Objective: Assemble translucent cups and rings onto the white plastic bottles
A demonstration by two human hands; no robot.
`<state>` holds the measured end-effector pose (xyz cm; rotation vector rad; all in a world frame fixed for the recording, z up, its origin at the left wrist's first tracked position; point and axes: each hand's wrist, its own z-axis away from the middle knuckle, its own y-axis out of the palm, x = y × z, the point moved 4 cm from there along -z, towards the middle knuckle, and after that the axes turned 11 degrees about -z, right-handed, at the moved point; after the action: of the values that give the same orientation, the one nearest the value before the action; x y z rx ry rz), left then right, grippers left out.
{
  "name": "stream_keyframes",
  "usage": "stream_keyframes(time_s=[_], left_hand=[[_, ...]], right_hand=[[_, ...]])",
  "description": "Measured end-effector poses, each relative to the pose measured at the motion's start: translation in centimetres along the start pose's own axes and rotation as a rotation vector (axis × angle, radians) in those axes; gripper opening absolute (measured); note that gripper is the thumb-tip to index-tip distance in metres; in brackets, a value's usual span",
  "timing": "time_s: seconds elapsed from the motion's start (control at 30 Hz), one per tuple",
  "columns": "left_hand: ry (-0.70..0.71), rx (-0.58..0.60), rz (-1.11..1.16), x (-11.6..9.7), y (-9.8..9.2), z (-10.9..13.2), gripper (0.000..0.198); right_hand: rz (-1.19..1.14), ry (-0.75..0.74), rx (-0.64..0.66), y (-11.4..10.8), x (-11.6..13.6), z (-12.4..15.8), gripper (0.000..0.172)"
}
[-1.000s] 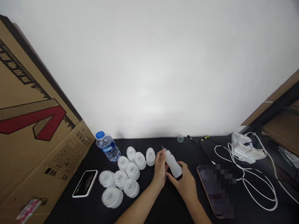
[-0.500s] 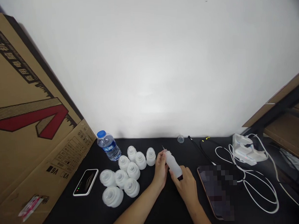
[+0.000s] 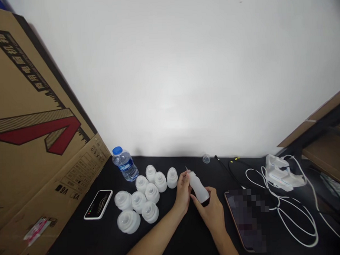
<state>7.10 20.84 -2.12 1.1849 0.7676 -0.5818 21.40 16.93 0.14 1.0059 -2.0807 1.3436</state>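
Note:
My hands hold a white plastic squeeze bottle (image 3: pixel 199 188) over the black tabletop (image 3: pixel 79 235), its thin needle tip (image 3: pixel 186 168) pointing to the far left. My left hand (image 3: pixel 182 193) pinches its neck. My right hand (image 3: pixel 210 209) grips the lower body, and a dark base shows at the bottle's end. To the left of my left hand stands a cluster of several frosted white plastic bottle tops (image 3: pixel 142 195), some resting on their sides.
A blue-capped water bottle (image 3: pixel 125 164) and a power bank (image 3: pixel 98 204) stand left. Cardboard (image 3: pixel 41 109) leans far left. Right lie a pixelated phone (image 3: pixel 245 219), white cable (image 3: pixel 284 209) and white device (image 3: pixel 283 176). A small clear cap (image 3: pixel 206 158) sits at the back.
The view has turned slightly, shifting the tabletop rightward in the frame. Both hands keep hold of the bottle, with little movement between them.

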Motion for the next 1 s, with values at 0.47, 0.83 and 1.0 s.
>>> stream_keyframes(time_s=[0.47, 0.83, 1.0], left_hand=[[-0.015, 0.021, 0.005, 0.1, 0.3, 0.3, 0.057], [-0.034, 0.055, 0.034, -0.3, 0.4, 0.6, 0.053], [-0.058, 0.020, 0.071, -0.2, 0.3, 0.4, 0.052]], right_hand=[[0.012, -0.004, 0.016, 0.4, -0.5, 0.0, 0.053], [0.028, -0.070, 0.060, 0.4, -0.7, -0.2, 0.054], [0.020, -0.097, -0.031, 0.5, -1.1, -0.1, 0.065]])
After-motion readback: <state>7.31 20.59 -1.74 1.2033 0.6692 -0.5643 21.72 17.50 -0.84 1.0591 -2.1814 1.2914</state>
